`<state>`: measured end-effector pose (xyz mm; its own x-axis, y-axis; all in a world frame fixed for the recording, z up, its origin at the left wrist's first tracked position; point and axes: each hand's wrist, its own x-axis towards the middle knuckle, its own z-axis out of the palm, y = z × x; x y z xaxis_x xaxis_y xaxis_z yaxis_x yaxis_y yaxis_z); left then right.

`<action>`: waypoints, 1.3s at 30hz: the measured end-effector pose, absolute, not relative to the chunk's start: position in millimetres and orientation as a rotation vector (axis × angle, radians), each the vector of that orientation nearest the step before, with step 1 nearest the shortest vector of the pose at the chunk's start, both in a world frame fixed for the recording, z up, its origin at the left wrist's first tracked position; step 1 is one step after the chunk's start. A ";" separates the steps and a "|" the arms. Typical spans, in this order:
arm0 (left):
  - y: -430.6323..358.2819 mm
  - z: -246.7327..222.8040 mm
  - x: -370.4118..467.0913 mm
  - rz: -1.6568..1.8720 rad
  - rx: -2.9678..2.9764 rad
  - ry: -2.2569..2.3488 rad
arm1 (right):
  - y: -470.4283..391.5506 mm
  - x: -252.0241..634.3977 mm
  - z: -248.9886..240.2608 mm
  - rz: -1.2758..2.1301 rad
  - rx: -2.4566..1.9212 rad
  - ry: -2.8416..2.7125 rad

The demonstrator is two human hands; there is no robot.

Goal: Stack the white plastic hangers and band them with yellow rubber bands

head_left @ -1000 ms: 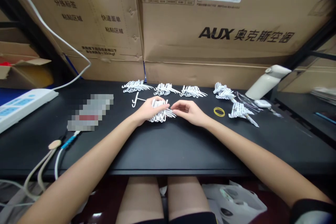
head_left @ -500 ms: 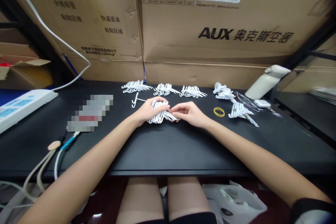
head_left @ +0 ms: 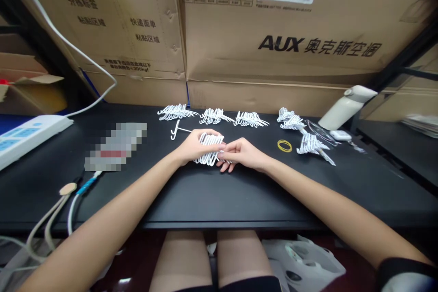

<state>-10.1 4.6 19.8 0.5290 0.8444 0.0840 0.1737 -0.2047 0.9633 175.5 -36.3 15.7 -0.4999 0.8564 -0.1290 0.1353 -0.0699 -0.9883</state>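
My left hand [head_left: 193, 147] is closed round a bundle of white hooks [head_left: 209, 151] above the middle of the black table, with the bent ends side by side. At the bundle's right end my right hand [head_left: 243, 155] has its fingers curled round the straight stems, which it partly hides. One loose white hook [head_left: 176, 129] with a crossbar lies just left of my left hand. Behind the hands are more stacks of white hooks: a left one [head_left: 176, 112], a middle one [head_left: 215, 116] and a right one [head_left: 251, 119].
Yellow rubber bands [head_left: 284, 146] lie right of my hands, near tied hook bundles [head_left: 313, 144]. A cream bottle [head_left: 345, 108] and a white case [head_left: 340, 135] stand farther right. At left are a power strip [head_left: 32, 136] and a blurred-out device [head_left: 116, 147]. Large cartons [head_left: 284, 68] line the back.
My right hand has shifted slightly down and its fingers have moved from pinching near the stems to curling under and round them. The left hand still holds the bundle.
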 end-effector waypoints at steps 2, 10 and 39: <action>4.4 20.7 -10.3 0.773 1.679 0.835 | -35.4 175.3 14.1 1.637 -1.053 -1.631; 4.6 21.8 -10.5 0.783 1.749 0.887 | -36.4 172.4 14.7 1.680 -1.052 -1.570; 5.8 20.6 -9.9 0.747 2.020 0.946 | -34.2 174.7 11.9 1.744 -0.999 -1.671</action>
